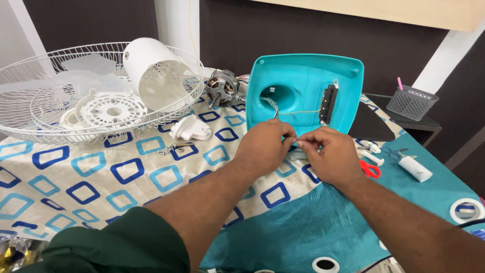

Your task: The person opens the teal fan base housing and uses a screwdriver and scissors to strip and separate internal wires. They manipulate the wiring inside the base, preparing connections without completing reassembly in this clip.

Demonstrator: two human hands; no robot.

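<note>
A turquoise fan base shell [303, 86] stands tilted upright on the table, its hollow inside facing me, with a black switch block [329, 103] and thin wires [298, 112] in it. My left hand [262, 146] and my right hand [331, 154] meet just below the shell, fingertips pinched together on a thin wire end. What lies between the fingers is too small to tell exactly.
A white wire fan guard [30, 121] holds a white motor cover [156, 73] and a round plastic plate [108, 108]. A bare motor [222, 88], a white bracket [189, 129], screws [174, 147], red scissors [371, 169], a white cylinder [415, 168] and a grey basket [411, 103] lie around.
</note>
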